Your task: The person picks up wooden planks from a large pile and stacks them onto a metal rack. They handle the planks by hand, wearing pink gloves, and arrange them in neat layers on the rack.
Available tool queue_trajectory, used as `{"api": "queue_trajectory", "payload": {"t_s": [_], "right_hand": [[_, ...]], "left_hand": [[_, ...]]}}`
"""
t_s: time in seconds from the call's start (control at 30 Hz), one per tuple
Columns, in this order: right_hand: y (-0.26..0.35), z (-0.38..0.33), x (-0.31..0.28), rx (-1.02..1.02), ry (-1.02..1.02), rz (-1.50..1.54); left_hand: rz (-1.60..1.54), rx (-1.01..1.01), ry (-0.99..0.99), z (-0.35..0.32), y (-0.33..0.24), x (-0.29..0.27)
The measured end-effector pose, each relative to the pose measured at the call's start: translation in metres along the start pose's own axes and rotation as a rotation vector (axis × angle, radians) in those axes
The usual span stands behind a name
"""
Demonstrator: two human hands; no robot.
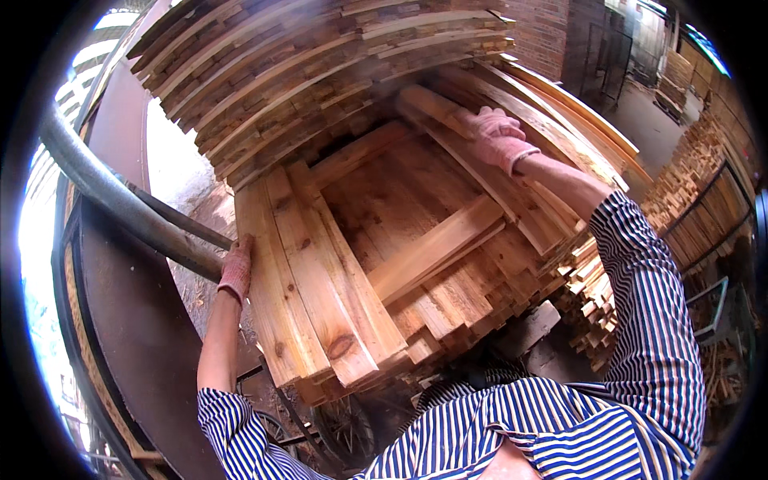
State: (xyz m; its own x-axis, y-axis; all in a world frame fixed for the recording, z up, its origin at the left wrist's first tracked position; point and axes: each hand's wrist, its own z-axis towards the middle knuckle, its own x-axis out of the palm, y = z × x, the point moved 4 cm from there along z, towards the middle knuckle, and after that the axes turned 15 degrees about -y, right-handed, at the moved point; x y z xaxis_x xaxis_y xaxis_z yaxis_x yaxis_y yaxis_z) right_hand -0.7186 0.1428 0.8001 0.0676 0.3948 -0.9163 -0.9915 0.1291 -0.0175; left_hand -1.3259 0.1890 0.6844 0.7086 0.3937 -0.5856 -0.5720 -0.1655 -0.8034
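My left hand (237,268), in a pink work glove, lies along the outer edge of the leftmost wooden board (276,296), its visible fingers fairly straight. Farther off on the right, my gloved right hand (498,138) has its fingers curled round a wooden board (436,110), which is slightly blurred. Both boards belong to the top of a stack of sawn planks. Between the side boards, a short crosspiece (436,250) spans the near part of the stack, and another crosspiece (360,152) lies at the far side. The undersides of both hands are hidden.
A tall layered pile of planks (320,72) rises behind the stack. On the left runs a thick metal pipe (120,192) beside a brown metal panel (132,304). More cut wood (680,184) is piled at right. A spoked wheel (344,428) shows below the stack.
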Motion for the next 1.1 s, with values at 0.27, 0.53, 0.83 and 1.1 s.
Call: {"api": "queue_trajectory", "payload": {"t_s": [0.27,0.53,0.83,1.1], "right_hand": [[0.200,-0.053,-0.008,-0.321,0.109,0.480],[0.241,-0.036,0.021,-0.439,0.167,0.584],[-0.016,0.026,0.053,0.026,0.182,0.192],[-0.021,0.042,0.050,0.014,-0.003,0.333]], "left_hand": [[0.074,0.056,0.006,-0.016,0.002,-0.007],[0.143,0.104,-0.006,-0.011,0.003,-0.007],[-0.009,-0.048,0.016,-0.022,-0.011,0.001],[-0.035,-0.055,0.006,-0.016,-0.009,0.001]]}}
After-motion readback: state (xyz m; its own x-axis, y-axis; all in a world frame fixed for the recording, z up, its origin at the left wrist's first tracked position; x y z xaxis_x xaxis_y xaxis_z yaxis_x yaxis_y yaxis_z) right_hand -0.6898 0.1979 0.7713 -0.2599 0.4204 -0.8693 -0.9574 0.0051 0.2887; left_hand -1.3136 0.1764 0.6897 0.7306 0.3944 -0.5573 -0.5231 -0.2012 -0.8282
